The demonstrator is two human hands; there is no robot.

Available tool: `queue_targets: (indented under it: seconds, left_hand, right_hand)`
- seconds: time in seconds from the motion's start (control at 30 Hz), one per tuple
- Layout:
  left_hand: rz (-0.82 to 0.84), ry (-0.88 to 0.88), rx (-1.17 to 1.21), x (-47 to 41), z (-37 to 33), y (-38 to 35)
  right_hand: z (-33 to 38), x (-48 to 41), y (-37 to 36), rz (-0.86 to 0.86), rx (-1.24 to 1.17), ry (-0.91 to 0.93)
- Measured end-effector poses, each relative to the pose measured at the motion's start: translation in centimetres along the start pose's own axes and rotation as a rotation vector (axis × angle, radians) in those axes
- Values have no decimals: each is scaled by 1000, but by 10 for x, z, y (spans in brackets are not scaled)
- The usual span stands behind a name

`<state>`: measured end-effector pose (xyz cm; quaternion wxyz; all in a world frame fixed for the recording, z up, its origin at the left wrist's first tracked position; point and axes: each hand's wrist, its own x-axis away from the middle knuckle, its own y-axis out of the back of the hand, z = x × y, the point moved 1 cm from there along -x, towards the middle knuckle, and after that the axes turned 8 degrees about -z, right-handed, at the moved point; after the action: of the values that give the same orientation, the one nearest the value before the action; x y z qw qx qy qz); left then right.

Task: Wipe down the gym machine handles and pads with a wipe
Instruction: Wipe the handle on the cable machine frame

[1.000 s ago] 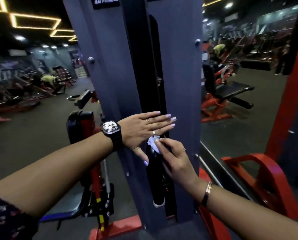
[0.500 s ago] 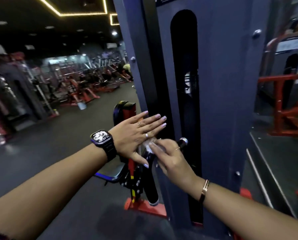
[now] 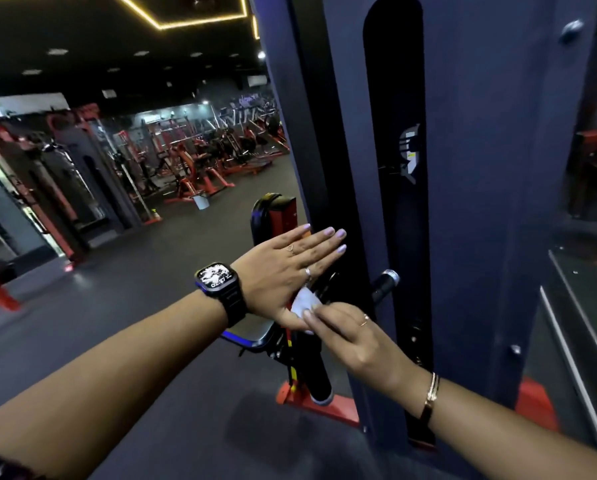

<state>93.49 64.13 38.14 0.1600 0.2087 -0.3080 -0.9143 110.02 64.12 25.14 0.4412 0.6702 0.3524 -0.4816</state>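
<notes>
1. Head view: your left hand (image 3: pixel 290 268) lies flat against the machine's dark post (image 3: pixel 321 150), fingers straight and together, holding nothing.
2. Your right hand (image 3: pixel 355 337) pinches the white wipe (image 3: pixel 304 302) in its fingertips, pressed at the top of the black handle (image 3: pixel 319 372), just under your left palm.
3. Change noted: over the last second your viewpoint has swung round the post, while both hands and the wipe have kept their places.
4. Finding: the wipe has barely travelled. In my judgement the handle's lower length, the metal-capped grip (image 3: pixel 387 282) and the pad (image 3: pixel 262 216) remain to be wiped.
</notes>
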Motion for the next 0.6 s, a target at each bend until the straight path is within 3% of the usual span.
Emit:
queue_targets:
  seconds: [0.07,0.17,0.23,0.33,0.47,0.53,0.6]
  left_hand:
    - [12,-10,-14,1,0,1]
    - [58,-9,-33,0,0,7]
    - [69,-2,-44,-1,-2,10]
    - [108,-4,-61,-2,-3,14]
    - [206,-26,-91,-5,-1,24]
    - [219,0,-114,-9,-1,31]
    - [185,77,-141,-15,-5,35]
  right_hand:
    - [-6,0,2,1,-16,3]
    - [-28,-3,2,-40,-42,-227]
    - [-32,-3,-1,-74,-34,-258]
    - [-16,-4,-11,-37,-88,-207]
    - [-9,-4,-5,2,-230,73]
    - [-30,-9,-4,-21,-241,31]
    - [-45,-14,-7,-43,-197,-129]
